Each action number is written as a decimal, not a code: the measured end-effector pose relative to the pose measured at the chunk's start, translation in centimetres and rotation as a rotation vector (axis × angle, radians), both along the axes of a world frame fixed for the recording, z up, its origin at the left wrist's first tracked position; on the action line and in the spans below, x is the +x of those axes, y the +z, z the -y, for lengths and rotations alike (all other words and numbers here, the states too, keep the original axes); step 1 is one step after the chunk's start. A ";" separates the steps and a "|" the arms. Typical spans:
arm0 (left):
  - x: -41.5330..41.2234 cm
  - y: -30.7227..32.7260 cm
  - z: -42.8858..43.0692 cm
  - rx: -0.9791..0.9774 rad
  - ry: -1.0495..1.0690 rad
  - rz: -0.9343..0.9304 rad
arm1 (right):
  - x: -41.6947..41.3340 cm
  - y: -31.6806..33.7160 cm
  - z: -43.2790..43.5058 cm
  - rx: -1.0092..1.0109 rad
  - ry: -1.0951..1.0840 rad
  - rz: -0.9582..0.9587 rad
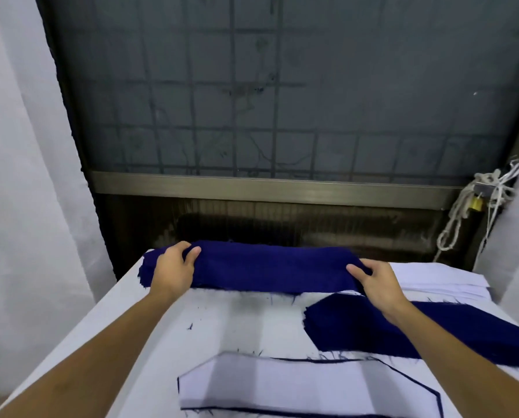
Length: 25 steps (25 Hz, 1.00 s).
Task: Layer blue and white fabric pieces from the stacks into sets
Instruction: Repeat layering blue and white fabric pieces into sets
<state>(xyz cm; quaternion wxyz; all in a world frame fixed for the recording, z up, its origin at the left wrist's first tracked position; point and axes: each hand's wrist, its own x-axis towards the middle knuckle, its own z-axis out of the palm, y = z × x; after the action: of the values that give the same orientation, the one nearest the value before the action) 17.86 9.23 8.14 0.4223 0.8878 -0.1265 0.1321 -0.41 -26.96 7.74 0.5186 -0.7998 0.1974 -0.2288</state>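
At the far edge of the bench [125, 333], a thick blue stack [270, 267] of fabric pieces lies lengthwise, parallel to that edge, and both hands are on it. The left hand [173, 268] grips the stack's left end, with the thumb on top and the fingers curled over the far side. The right hand [377, 282] grips the right end in the same way, thumb pointing inward across the cloth. Both forearms reach forward from the near edge.

Toward the far right corner, just beside the blue stack and partly behind the right hand, lies a white stack [439, 280] of flat pieces with their edges fanned slightly. Nearer on the right side, a single blue piece [372, 330] with an angled left end lies flat, running off toward the right edge; the right forearm crosses above it.

At the near edge in the middle, a white piece [306, 387] of the same angled outline lies on top of a blue one, whose dark rim shows as a thin line round it. Loose blue threads [191, 325] are scattered on the white bench cover.

Behind the bench stands a dark gridded window [282, 86]. A white curtain [25, 146] hangs on the left, and a knotted white cord [457, 218] with a brass padlock [477, 203] hangs on the right.
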 end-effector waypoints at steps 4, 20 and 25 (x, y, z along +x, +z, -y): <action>-4.1 -2.8 -0.1 0.102 -0.018 -0.017 | -4.7 -2.6 0.4 -0.037 -0.018 -0.072; -14.2 -10.5 -2.3 0.129 -0.004 -0.166 | -15.2 -10.9 -0.6 -0.066 -0.138 -0.118; -14.8 -12.5 -2.3 0.176 0.050 -0.085 | -15.2 -11.4 -0.8 -0.283 -0.210 -0.206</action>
<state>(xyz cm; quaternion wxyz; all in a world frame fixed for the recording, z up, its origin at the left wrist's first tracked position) 3.08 11.50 -4.37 0.3443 0.9291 -0.0975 0.0930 -15.66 -26.16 -3.64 0.3513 -0.8590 0.2976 -0.2239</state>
